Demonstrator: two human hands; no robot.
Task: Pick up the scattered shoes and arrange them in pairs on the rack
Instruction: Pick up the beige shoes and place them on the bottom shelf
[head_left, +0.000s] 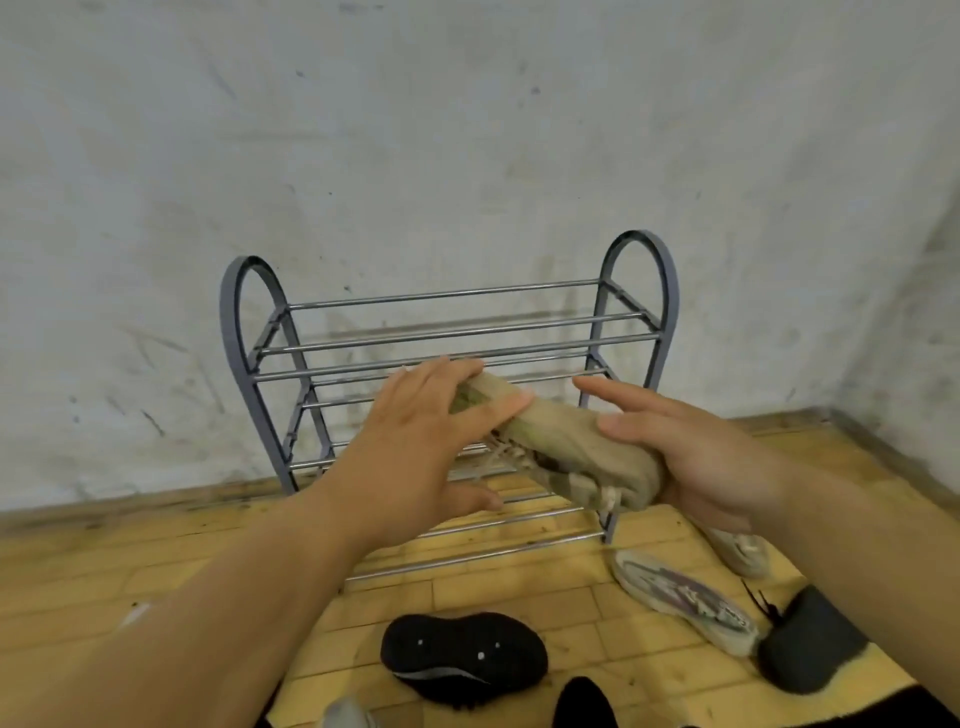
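Observation:
A tan lace-up shoe (561, 441) is held in the air in front of the grey metal shoe rack (441, 332), whose shelves carry nothing. My left hand (415, 441) grips the shoe's toe end. My right hand (701, 457) holds its heel end. On the floor lie a black shoe sole-up (462, 657), a pale shoe on its side showing a patterned sole (685, 600), another tan shoe (743, 551) partly hidden behind my right wrist, and a dark grey shoe (810, 642).
The rack stands against a stained white wall (467, 130) on a yellow brick-patterned floor (156, 561). The wall turns a corner at the right. A grey shoe tip (345, 714) and a black shape (584, 704) show at the bottom edge.

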